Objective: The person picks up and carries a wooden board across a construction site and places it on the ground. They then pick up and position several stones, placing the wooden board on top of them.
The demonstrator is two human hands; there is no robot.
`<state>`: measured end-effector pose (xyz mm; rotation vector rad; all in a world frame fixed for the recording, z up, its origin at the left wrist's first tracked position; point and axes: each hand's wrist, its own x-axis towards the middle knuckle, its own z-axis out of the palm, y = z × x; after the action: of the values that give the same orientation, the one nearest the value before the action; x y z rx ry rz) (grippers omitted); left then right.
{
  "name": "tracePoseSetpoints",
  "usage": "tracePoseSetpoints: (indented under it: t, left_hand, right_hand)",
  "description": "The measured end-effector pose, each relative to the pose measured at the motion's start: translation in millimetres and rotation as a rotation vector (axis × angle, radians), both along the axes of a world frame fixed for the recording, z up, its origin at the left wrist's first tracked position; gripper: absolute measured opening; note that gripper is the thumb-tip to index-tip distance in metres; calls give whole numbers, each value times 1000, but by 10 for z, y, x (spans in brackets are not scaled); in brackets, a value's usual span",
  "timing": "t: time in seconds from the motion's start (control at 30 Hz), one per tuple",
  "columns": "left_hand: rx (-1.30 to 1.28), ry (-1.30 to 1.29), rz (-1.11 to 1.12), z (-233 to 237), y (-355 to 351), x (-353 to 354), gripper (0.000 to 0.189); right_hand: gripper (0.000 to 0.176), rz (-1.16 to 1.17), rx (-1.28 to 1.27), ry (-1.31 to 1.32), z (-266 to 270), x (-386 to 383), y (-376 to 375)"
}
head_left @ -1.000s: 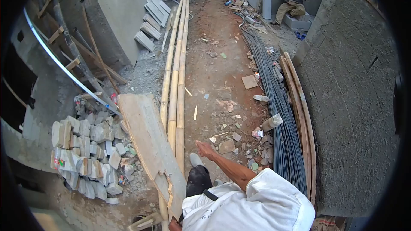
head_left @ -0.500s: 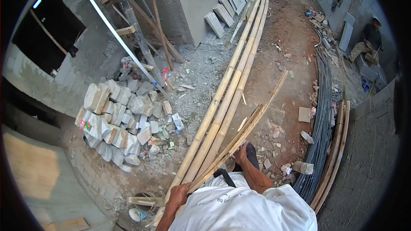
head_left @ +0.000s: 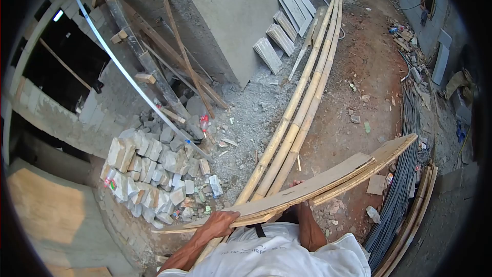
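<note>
Long thin wooden boards (head_left: 307, 179), stacked together and slightly bowed, lie across the front of my body. My left hand (head_left: 221, 222) is closed over their near edge toward the left end. Farther right, my right hand (head_left: 298, 184) holds the boards from beneath; only its fingertips show past the far edge, and the rest is hidden behind the wood. Below the boards, on the ground, long bamboo poles (head_left: 294, 123) run away from me.
A pile of broken blocks (head_left: 146, 174) is at the left. White tiles (head_left: 267, 54) lean on a concrete wall (head_left: 225, 20). Dark metal rods (head_left: 402, 174) and wooden planks (head_left: 415, 215) lie at the right. A seated person (head_left: 461, 84) is partly visible at the far right.
The boards have turned from edge-on to showing their broad face, and their far end has swung right and nearer. Both hands moved with them. The view has shifted, so the surroundings appear displaced.
</note>
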<state>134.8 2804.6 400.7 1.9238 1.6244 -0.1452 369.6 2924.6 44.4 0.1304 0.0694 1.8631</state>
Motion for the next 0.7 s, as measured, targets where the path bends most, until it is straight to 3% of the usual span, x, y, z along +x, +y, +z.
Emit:
tracePoseSetpoints:
  t: [0.07,0.2,0.3,0.37,0.43,0.53,0.7]
  left_hand:
    - [94,-15,-92,91,425,107,37]
    - [246,-40,-124,391,1067,276,43]
    - [399,-61,-100,470,1435,246,47]
    - [526,-124,-95,560,1707,160,48]
    - [557,-133,-52,553,1978,33,49]
    - [678,-204,-72,572,2370,-187,55]
    - [705,-310,-8,347,3028,-805,53]
  right_hand:
    - [31,-72,119,-47,207,228,523]
    - [27,-162,106,-165,1723,503,1361]
    - [28,-215,198,-189,2348,508,1974]
    - [30,-241,259,-190,2519,523,2349]
    - [32,-245,549,-191,2670,570,2805]
    - [34,-228,688,-194,2987,485,3328]
    - [34,-180,640,-345,3483,-39,3664]
